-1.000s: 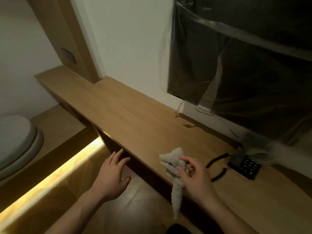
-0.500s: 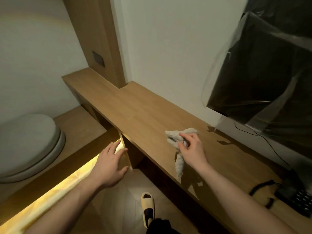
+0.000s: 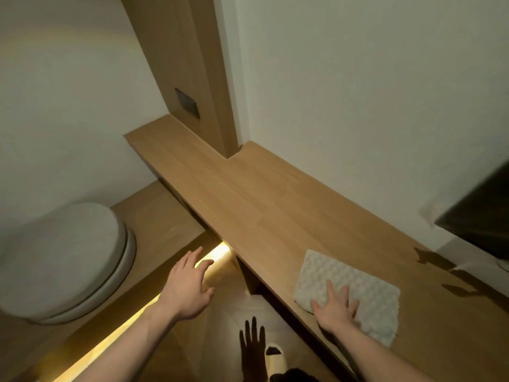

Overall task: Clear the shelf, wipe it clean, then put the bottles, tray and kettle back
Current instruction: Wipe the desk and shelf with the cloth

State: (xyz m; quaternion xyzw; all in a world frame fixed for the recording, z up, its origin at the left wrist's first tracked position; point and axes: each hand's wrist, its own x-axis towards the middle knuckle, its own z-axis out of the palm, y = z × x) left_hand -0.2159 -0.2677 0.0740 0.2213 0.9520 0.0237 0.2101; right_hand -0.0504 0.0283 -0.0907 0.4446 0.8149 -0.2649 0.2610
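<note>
The cloth lies spread flat on the wooden shelf, near its front edge and toward its right end. The right hand presses on the cloth's near portion with fingers straight and splayed; it pinches nothing. The left hand hangs off the shelf, above the floor beside the lit strip below the front edge, fingers relaxed and spread, holding nothing.

Step in hand, as judged: wiping. The visible shelf surface carries only the cloth. No bottles, tray or kettle appear in view, so their location cannot be stated.

Risks from this position:
- The cloth's near corner sits close to the front edge. A stroke pulled toward the body could drag it over the edge and drop it.
- A flat palm gives friction only. On a smooth surface the cloth may bunch or slip under the hand and leave strips unwiped.
- The notch where the wooden column meets the shelf's back edge is easily missed.
- The dark screen overhangs the right end; a raised hand could strike it.

Containers: none visible.
</note>
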